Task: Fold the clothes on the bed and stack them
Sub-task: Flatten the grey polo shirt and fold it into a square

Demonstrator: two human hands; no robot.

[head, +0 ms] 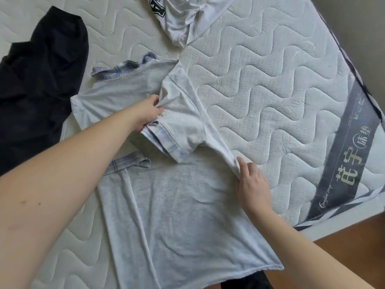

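A light grey T-shirt [177, 215] with pale blue plaid trim lies spread on the quilted white mattress [270, 90]. Its right sleeve [183, 122] is folded in over the chest. My left hand [149, 113] pinches the cloth at that sleeve's shoulder. My right hand [252, 184] grips the shirt's right side edge, where the fabric is pulled into a taut ridge. A black garment [37, 84] lies crumpled at the left. A white garment with black lettering [183, 15] is bunched at the top.
The mattress edge with a grey printed label band [343, 163] runs down the right side. Beyond it is a wooden floor [343, 247]. Something dark [245, 280] shows below the shirt's hem at the bottom edge.
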